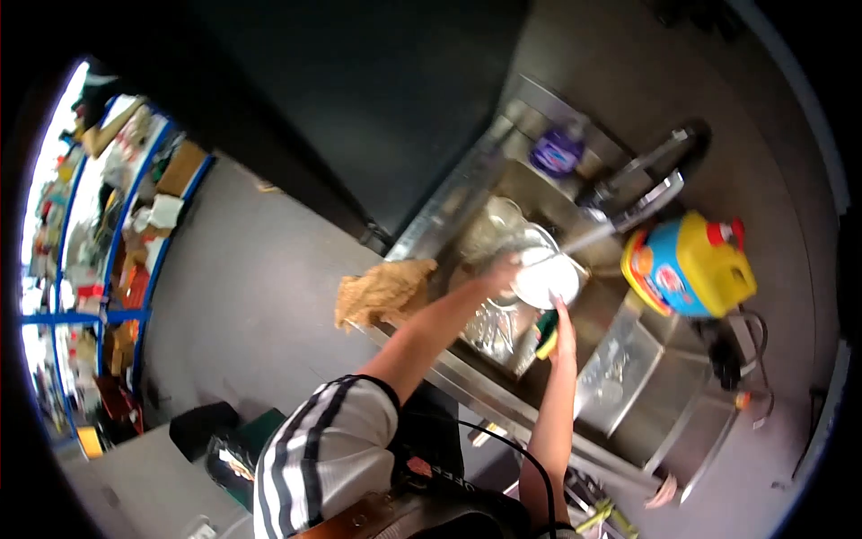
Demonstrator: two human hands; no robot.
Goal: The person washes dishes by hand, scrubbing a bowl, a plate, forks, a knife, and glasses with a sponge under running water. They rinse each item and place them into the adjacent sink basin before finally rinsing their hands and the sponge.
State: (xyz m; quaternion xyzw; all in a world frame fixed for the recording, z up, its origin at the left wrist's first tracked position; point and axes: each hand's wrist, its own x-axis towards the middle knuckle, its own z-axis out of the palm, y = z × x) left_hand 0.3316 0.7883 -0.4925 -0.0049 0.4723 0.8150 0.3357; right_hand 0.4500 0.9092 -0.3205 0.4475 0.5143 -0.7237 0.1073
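Note:
My left hand (505,273) grips the left edge of a white dish (546,280), a plate or shallow bowl, under the stream from the faucet (637,198). My right hand (564,331) is closed on a yellow and green sponge (546,334), with its fingertips at the dish's lower edge. Both hands are over the left basin of a steel sink (584,310). Beneath and around the dish lie clear glassware (505,214) and several pieces of cutlery (489,329), partly hidden by my left arm.
A purple soap bottle (558,151) stands at the sink's back corner. Beside the faucet is a large yellow jug (691,265) with a blue label. A brown cloth (384,292) hangs over the left edge. The second basin (620,373) holds clear items. Blue-framed shelves (126,234) are farther left.

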